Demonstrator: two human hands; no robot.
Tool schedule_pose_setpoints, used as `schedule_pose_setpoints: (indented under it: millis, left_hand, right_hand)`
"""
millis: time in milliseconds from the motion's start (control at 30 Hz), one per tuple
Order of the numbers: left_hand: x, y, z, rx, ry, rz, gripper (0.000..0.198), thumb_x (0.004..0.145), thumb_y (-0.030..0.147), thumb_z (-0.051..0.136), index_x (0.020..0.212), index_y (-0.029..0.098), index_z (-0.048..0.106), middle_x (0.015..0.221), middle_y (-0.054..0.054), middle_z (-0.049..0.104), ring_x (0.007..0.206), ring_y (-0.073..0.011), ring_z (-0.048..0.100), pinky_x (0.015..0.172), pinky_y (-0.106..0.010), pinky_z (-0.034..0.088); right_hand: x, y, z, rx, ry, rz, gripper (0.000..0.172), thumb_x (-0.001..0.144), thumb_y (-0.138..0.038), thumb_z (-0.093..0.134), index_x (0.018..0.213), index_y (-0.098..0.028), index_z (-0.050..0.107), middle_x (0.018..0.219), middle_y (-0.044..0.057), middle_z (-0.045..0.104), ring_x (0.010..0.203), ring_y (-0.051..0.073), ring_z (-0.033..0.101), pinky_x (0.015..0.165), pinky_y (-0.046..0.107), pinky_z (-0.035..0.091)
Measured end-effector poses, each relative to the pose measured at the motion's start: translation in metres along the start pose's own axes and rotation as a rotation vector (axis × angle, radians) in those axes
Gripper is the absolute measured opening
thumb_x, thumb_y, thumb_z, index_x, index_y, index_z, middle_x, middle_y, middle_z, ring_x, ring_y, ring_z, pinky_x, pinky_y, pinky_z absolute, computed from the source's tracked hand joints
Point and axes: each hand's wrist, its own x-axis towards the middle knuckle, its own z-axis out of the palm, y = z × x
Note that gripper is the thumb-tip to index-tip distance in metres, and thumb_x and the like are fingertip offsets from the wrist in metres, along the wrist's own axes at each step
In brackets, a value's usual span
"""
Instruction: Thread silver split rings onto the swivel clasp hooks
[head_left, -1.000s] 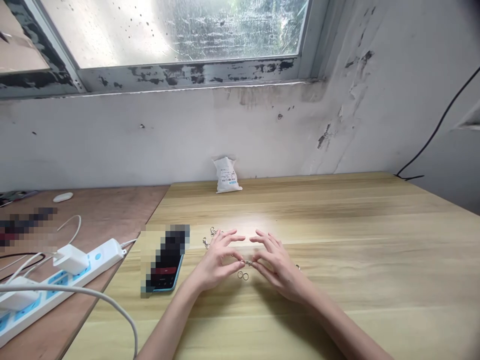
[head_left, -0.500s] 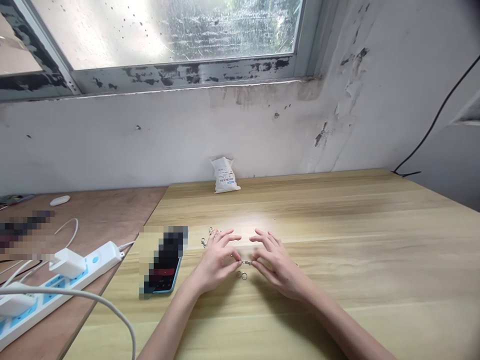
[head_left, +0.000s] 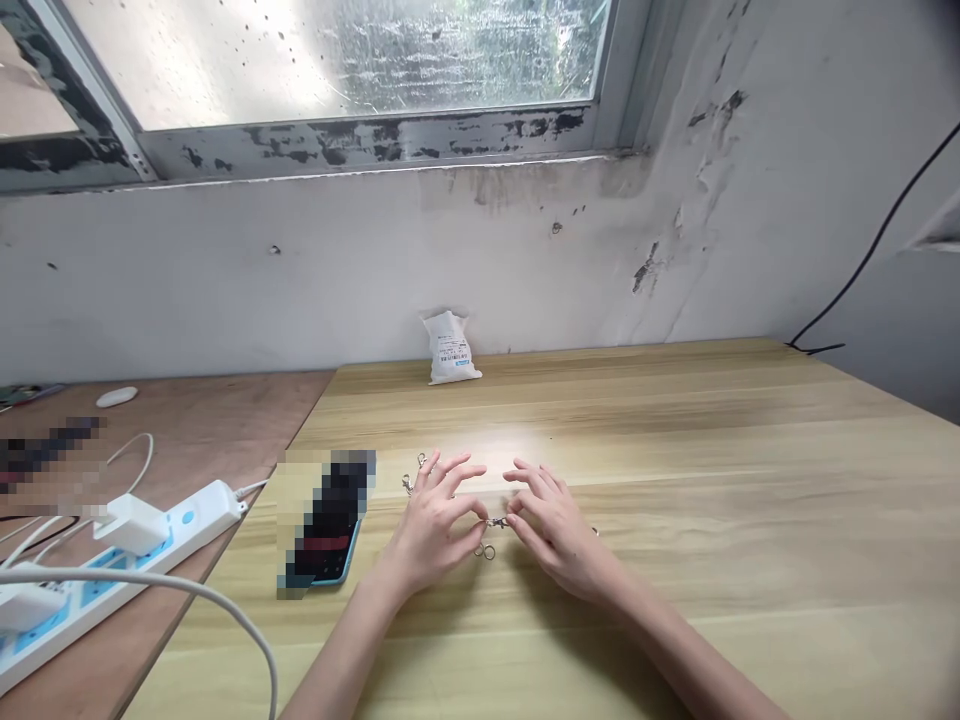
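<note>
Left hand (head_left: 431, 535) and right hand (head_left: 559, 545) close from either side on a small metal clasp (head_left: 496, 522), pinched between the fingertips just above the wooden table (head_left: 675, 520). Two split rings (head_left: 484, 551) lie on the table just below the clasp, between my hands; more clasps (head_left: 412, 473) lie just beyond my left fingers. A phone (head_left: 330, 530), partly blurred, lies left of my left hand, and a white bag (head_left: 451, 348) sits well beyond, against the wall (head_left: 225, 280).

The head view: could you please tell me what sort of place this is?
Likely a plain workroom: a wooden table, a power strip with a charger, and a peeling wall.
</note>
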Motion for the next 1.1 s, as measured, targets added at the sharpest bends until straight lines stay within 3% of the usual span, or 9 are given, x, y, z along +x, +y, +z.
schedule_pose_setpoints:
  millis: [167,300,500,700,833,1100]
  left_hand:
    - [-0.0025,-0.0036,0.0035,-0.085,-0.067,-0.033,0.01,0.087,0.026,0.063,0.087,0.028,0.072,0.132,-0.003,0.059,0.134,-0.0291,0.041,0.112,-0.061,0.026]
    - [-0.004,-0.0061,0.0039,-0.102,-0.1,-0.023,0.013,0.089,0.027,0.061,0.083,0.027,0.072,0.133,-0.003,0.059,0.135,-0.0295,0.04,0.111,-0.062,0.026]
    - [-0.0024,-0.0069,-0.0023,0.011,-0.067,0.039,0.017,0.092,0.026,0.056,0.084,0.027,0.071,0.131,-0.002,0.06,0.133,-0.0277,0.043,0.112,-0.061,0.027]
    - [-0.0011,-0.0041,0.0005,0.221,0.018,0.133,0.023,0.09,0.016,0.054,0.072,0.021,0.068,0.129,-0.003,0.062,0.13,-0.0255,0.048,0.116,-0.056,0.025]
    - [-0.0013,-0.0061,0.002,0.226,0.036,0.112,0.022,0.09,0.02,0.056,0.072,0.022,0.069,0.127,-0.003,0.063,0.131,-0.0256,0.047,0.116,-0.055,0.025]
    - [-0.0032,-0.0095,0.0045,0.204,-0.045,0.102,0.024,0.09,0.019,0.053,0.07,0.02,0.066,0.14,-0.005,0.055,0.142,-0.0264,0.036,0.118,-0.053,0.025]
  right_hand:
    - [-0.0005,0.0006,-0.0007,0.007,0.018,-0.037,0.014,0.099,-0.025,0.041,0.093,-0.023,0.054,0.131,0.011,0.054,0.139,0.026,0.034,0.112,0.056,0.028]
    - [-0.0003,0.0012,-0.0014,0.006,0.034,-0.045,0.014,0.099,-0.025,0.041,0.093,-0.023,0.054,0.131,0.011,0.054,0.139,0.026,0.035,0.112,0.055,0.029]
    - [0.0012,0.0005,-0.0022,-0.01,0.027,-0.045,0.014,0.099,-0.026,0.042,0.092,-0.023,0.054,0.13,0.011,0.055,0.138,0.027,0.036,0.111,0.055,0.029]
    - [0.0018,-0.0029,-0.0038,-0.007,0.009,-0.041,0.016,0.098,-0.026,0.042,0.091,-0.023,0.056,0.131,0.01,0.055,0.139,0.026,0.035,0.112,0.054,0.029]
    - [0.0017,0.0004,-0.0014,-0.043,0.021,-0.025,0.015,0.097,-0.026,0.046,0.09,-0.023,0.059,0.132,0.01,0.055,0.14,0.026,0.033,0.112,0.055,0.028]
    - [0.0029,0.0002,0.0052,-0.144,-0.027,-0.097,0.019,0.096,-0.019,0.043,0.091,-0.022,0.06,0.138,0.006,0.054,0.146,0.027,0.023,0.115,0.059,0.019]
